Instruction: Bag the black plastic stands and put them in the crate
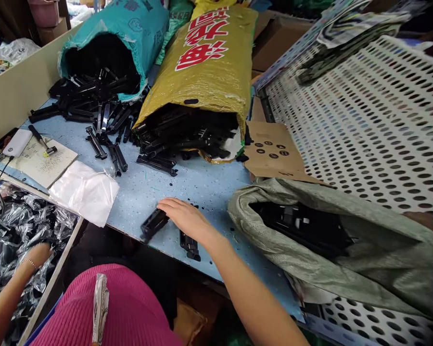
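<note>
My right hand is over the blue table, its fingers on the end of a black plastic part near the front edge. That part looks smeared by motion, and my thumb is hidden. Just under my right wrist lies another black plastic part. At the left, my left hand is above a bin of black parts in clear plastic bags. Its fingers are blurred, so whether they hold anything does not show.
Black parts spill from a teal sack and a yellow sack at the back. White plastic bags lie by a board bearing a small hammer. To the right are a grey-green sack and a perforated white panel.
</note>
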The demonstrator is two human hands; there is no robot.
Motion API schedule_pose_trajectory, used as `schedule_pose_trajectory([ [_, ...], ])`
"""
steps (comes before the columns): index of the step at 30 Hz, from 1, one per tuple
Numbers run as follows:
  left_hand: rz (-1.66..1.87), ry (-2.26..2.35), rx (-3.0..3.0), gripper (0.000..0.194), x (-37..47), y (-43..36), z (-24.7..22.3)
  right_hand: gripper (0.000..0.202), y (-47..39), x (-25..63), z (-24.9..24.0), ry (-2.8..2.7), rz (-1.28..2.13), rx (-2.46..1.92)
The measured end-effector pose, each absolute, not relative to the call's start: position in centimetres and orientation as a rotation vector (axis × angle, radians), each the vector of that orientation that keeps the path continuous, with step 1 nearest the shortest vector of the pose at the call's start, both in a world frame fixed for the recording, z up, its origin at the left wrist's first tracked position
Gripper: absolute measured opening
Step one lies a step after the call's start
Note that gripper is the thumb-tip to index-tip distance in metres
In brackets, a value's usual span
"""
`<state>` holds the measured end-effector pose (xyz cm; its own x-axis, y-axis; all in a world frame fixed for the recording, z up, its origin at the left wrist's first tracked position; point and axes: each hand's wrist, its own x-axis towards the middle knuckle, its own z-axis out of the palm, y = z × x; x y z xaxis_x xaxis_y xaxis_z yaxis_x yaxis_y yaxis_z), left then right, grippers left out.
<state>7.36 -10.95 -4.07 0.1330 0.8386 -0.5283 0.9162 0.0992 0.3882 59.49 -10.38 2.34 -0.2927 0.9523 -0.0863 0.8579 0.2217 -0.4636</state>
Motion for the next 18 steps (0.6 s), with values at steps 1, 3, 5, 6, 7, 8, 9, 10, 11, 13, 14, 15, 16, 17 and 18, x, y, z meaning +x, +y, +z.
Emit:
schedule_pose_trajectory([
  [1, -0.079, 1.716, 1.797, 0.021, 8.6, -9.9, -3.6, 0.038, -10.5, 59.2, 2.6, -2.193, 0.692, -1.735],
  [3, 0.234, 1.691, 2.01, 0.021, 12.1, -7.6, -2.0, 0.031, -10.7, 57.6, 2.9, -1.924, 0.851, -1.746],
  [5, 0.687, 1.588, 2.185, 0.016, 16.1, -5.6, -0.4, 0.029, -10.6, 54.2, 2.8, -1.521, 1.125, -1.627],
  [6, 0.866, 1.551, 2.207, 0.014, 18.0, -4.9, 0.1, 0.031, -10.4, 51.8, 2.7, -1.289, 1.284, -1.494],
  [7, 0.995, 1.542, 2.203, 0.013, 19.5, -4.3, 0.4, 0.035, -10.0, 49.1, 2.4, -1.056, 1.446, -1.312],
  [8, 1.07, 1.554, 2.191, 0.013, 20.7, -3.8, 0.3, 0.039, -9.4, 46.3, 2.1, -0.875, 1.58, -1.129],
  [9, 1.091, 1.576, 2.191, 0.013, 21.5, -3.5, 0.0, 0.042, -8.7, 43.6, 1.8, -0.755, 1.672, -0.979],
  [10, 1.064, 1.599, 2.212, 0.012, 22.0, -3.3, -0.5, 0.044, -7.8, 41.3, 1.4, -0.691, 1.728, -0.875],
  [11, 1.006, 1.615, 2.249, 0.01, 22.1, -3.2, -1.1, 0.045, -6.9, 39.4, 1.0, -0.65, 1.735, -0.845],
  [13, 0.87, 1.613, 2.331, 0.01, 21.6, -2.9, -2.0, 0.044, -5.4, 37.9, 0.1, -0.615, 1.676, -0.911],
  [14, 0.822, 1.607, 2.356, 0.011, 21.3, -2.9, -2.2, 0.042, -4.8, 38.1, -0.3, -0.596, 1.625, -0.96],
  [15, 0.796, 1.604, 2.365, 0.012, 21.0, -2.8, -2.2, 0.04, -4.5, 39.1, -0.8, -0.58, 1.554, -1.015],
  [16, 0.788, 1.6, 2.358, 0.013, 20.8, -2.9, -2.1, 0.039, -4.4, 40.4, -1.1, -0.569, 1.465, -1.074],
  [17, 0.793, 1.592, 2.341, 0.013, 20.9, -3.0, -1.9, 0.037, -4.6, 42.0, -1.4, -0.564, 1.373, -1.132],
  [18, 0.805, 1.576, 2.315, 0.013, 21.1, -3.1, -1.5, 0.036, -4.9, 43.6, -1.6, -0.563, 1.291, -1.187],
])
